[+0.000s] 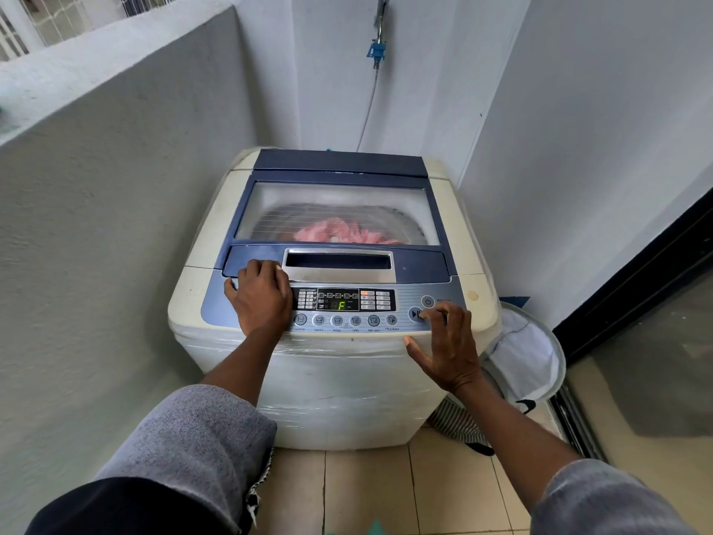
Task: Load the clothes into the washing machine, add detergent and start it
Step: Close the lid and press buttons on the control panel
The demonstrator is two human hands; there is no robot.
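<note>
A cream top-loading washing machine (335, 380) with a blue lid stands in a narrow corner. Its lid (335, 187) is down, and pink clothes (335, 229) show through the clear window. The control panel (347, 303) is lit, and its display shows a green "F". My left hand (260, 295) rests on the left end of the panel with its fingers bent over the lid's front edge. My right hand (443, 345) has a fingertip on the start/pause button (416, 313), thumb spread against the machine's front rim.
A white mesh laundry basket (528, 353) stands on the floor to the machine's right, with striped cloth (455, 422) beneath it. A tap with a blue connector and hose (377, 52) hangs on the back wall. Walls close in on the left and right; a dark-framed glass door (636, 287) is at the right.
</note>
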